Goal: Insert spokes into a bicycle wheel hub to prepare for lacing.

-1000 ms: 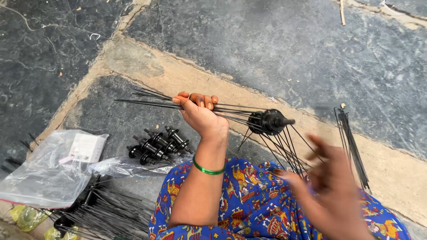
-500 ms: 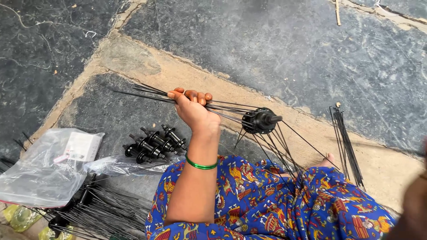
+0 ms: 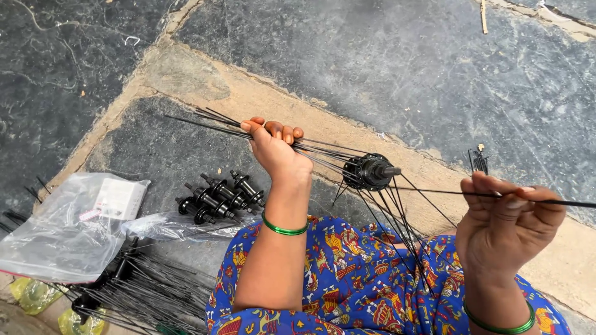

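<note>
My left hand (image 3: 276, 151) grips a bundle of thin black spokes (image 3: 211, 121) that fan out from a black wheel hub (image 3: 367, 172) held above my lap. My right hand (image 3: 504, 223) is raised at the right and pinches a single black spoke (image 3: 434, 191) that runs across to the hub. More spokes hang from the hub down over my blue patterned garment (image 3: 347, 279). Each wrist wears a green bangle.
Several black hubs (image 3: 217, 195) lie on the stone floor left of my lap. A clear plastic bag (image 3: 68, 229) and a pile of loose spokes (image 3: 149, 291) sit at the lower left. A few spokes (image 3: 478, 160) lie at the right.
My right hand left the view at the lower right, then came back up holding a single spoke level with the hub. The left hand kept its grip on the bundle.
</note>
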